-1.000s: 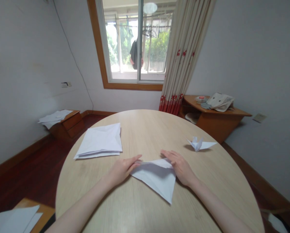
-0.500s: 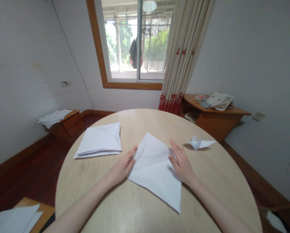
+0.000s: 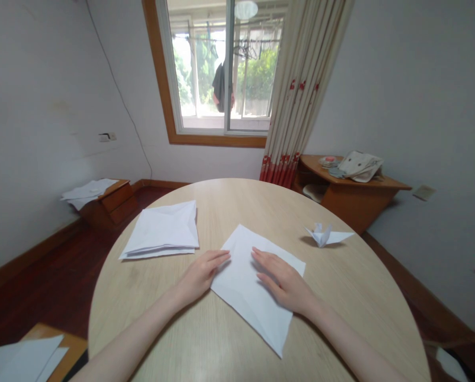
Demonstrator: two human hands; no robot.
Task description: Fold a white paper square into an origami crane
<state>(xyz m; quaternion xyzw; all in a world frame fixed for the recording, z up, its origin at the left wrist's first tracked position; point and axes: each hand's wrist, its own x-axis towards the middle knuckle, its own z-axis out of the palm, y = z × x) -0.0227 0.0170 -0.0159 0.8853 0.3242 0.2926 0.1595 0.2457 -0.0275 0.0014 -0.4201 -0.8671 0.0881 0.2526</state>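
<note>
A white sheet of paper with faint creases lies turned cornerwise on the table in front of me. My left hand rests at its left edge, the stretched fingers reaching a little over the paper. Over the right half is my right hand, its fingers extended and the thumb held apart from them. Whether the right fingertips press on the sheet or hover just above it, I cannot tell. To the right of that hand stands a folded white paper crane.
A stack of white paper lies at the left of the round wooden table. More papers lie on a wooden surface at the lower left. A small cabinet and a corner desk stand beyond the table.
My right hand has moved left, from the paper's right edge to over the sheet. The sheet has shifted slightly and its right corner now shows. My left fingers reach further onto it.
</note>
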